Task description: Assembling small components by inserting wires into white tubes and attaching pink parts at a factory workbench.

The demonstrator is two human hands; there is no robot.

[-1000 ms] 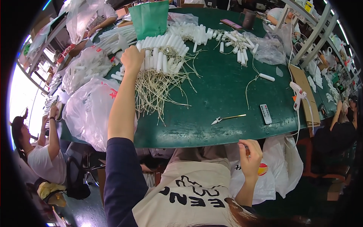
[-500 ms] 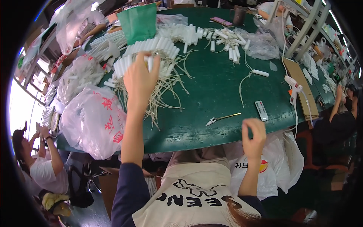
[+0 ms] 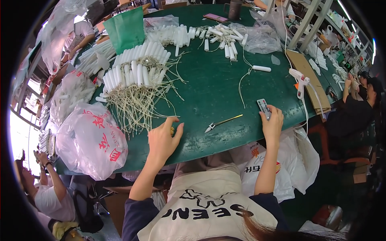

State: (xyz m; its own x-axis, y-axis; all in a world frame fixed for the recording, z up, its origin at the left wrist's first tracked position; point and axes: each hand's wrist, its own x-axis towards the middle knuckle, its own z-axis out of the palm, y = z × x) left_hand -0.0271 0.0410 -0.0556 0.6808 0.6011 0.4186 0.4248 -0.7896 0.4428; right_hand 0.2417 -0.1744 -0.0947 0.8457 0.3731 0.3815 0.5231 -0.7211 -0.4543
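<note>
My left hand (image 3: 163, 138) is above the table's near edge, its fingers curled around a small gold-coloured piece (image 3: 172, 131), mostly hidden by them. Thumb and forefinger tips are apart. Beyond it lies a heap of white tubes (image 3: 136, 74) with long pale wires trailing toward me. My right hand (image 3: 273, 122) has thumb and fingers at the near end of a small flat grey box (image 3: 263, 106) with printing, on the table. Between my hands lies a thin brass-coloured rod with a white and dark pointed end (image 3: 210, 127).
On the right are a white glue gun (image 3: 299, 82) with a cord and a cardboard strip (image 3: 309, 80). Plastic bags (image 3: 92, 140) crowd the left, near a green bag (image 3: 124, 30). One wired white tube (image 3: 261, 68) lies apart. Other people sit around the green table (image 3: 213, 88).
My left hand has come back from over the tube heap toward the near edge. My right hand has reached forward onto the grey box. The whole view has shifted slightly.
</note>
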